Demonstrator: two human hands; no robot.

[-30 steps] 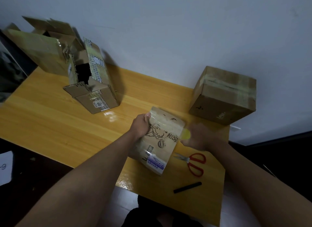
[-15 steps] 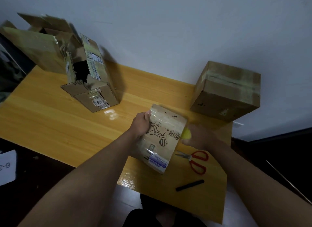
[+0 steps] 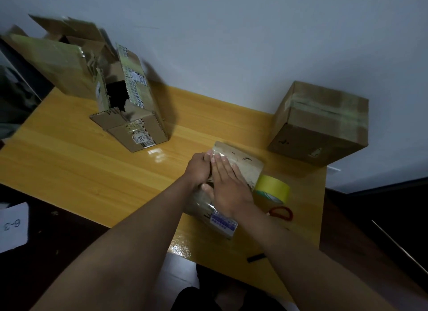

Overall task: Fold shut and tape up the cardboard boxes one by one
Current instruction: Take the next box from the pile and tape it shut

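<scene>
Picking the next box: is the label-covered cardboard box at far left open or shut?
Open: the label-covered cardboard box shows a dark gaping hole, with one flap folded outward.

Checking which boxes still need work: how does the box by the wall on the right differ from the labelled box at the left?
The right box is closed with tape across its top; the labelled box gapes open with torn flaps. Both are brown cardboard on the table.

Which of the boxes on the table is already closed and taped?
The box at the far right, near the wall: its flaps are shut with tape across the top. The two boxes at the far left have open flaps.
</scene>
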